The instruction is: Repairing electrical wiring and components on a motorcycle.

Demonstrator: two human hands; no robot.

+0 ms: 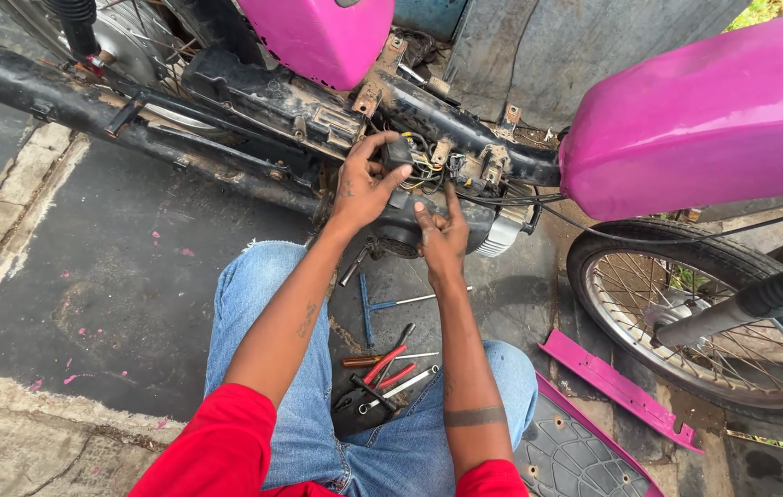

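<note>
Black plastic is what we've got under our fingers here: our left hand (365, 184) is curled around a small black electrical block (398, 151) in the middle of the motorbike frame, thumb and fingers closed on it. Our right hand (440, 235) sits just below and at about 4 o'clock from the left, fingers mostly folded, the index finger poking up toward the bundle of coloured wires (430, 164). Can't really tell if the right one is pinching anything or just pressing.

The block and wires sit on the greasy black frame tube (465, 129), right above the dark engine casing (410, 225) that both hands rest against.

Going outward: at 6 o'clock from the hands, between our jeans-clad knees, there's a pile of tools on the ground, with a blue T-handle wrench (368, 308), red-handled pliers (382, 365) and a screwdriver (373, 361) next to a black pouch (359, 410). At 3 o'clock we see the pink front fairing (695, 120), and below it the spoked front wheel (723, 336). A loose pink trim strip (617, 387) lies on the ground at around 4 o'clock, beside a grey ribbed footboard (571, 456). At 10 o'clock the rusty black exhaust pipe (87, 106) runs off to the left, and a pink side panel (318, 37) hangs at 12.
</note>
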